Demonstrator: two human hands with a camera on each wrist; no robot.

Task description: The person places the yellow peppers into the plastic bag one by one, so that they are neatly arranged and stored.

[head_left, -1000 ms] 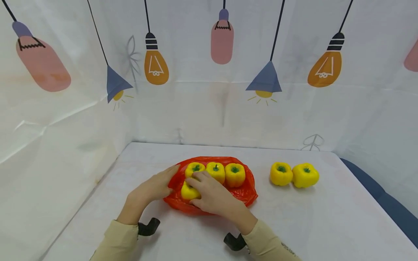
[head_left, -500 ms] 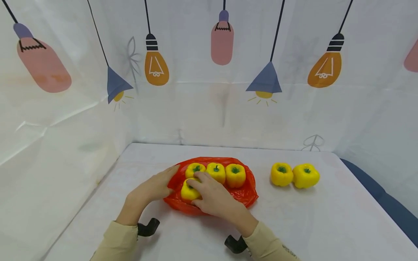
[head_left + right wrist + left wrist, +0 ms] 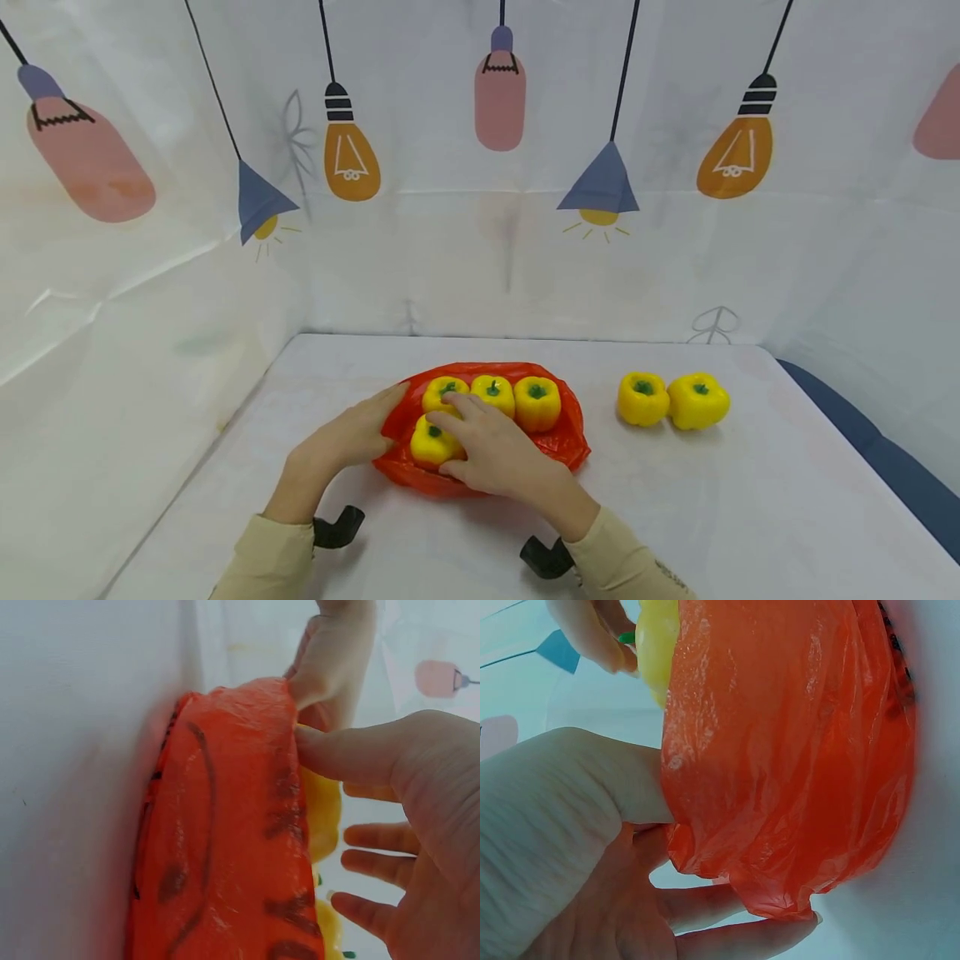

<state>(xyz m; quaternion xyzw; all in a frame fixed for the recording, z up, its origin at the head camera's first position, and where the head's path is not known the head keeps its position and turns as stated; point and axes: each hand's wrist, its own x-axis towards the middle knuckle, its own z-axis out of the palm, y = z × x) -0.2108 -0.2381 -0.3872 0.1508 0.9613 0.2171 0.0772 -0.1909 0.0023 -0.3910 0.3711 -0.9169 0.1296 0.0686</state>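
A red plastic bag (image 3: 566, 442), spread open with its rim rolled low, holds several yellow bell peppers. Three peppers stand in a back row, among them the rightmost pepper (image 3: 537, 410); the front-left pepper (image 3: 431, 446) sits before them. My left hand (image 3: 352, 432) pinches the bag's left rim, thumb inside and fingers outside, as the left wrist view shows. Over the bag, my right hand (image 3: 498, 450) has its fingers spread loosely beside the front-left pepper. In the right wrist view those fingers (image 3: 379, 866) stand apart from the peppers, while the thumb overlaps the bag's rim.
Two more yellow bell peppers, a left one (image 3: 642, 400) and a right one (image 3: 698, 402), stand side by side on the white table (image 3: 750, 500), right of the bag. A white wall sheet (image 3: 450, 250) printed with lamps rises behind the table.
My right hand has loosened from the front-left pepper, which now shows more fully in the bag. The left hand stays at the bag's rim. The head view has shifted slightly.
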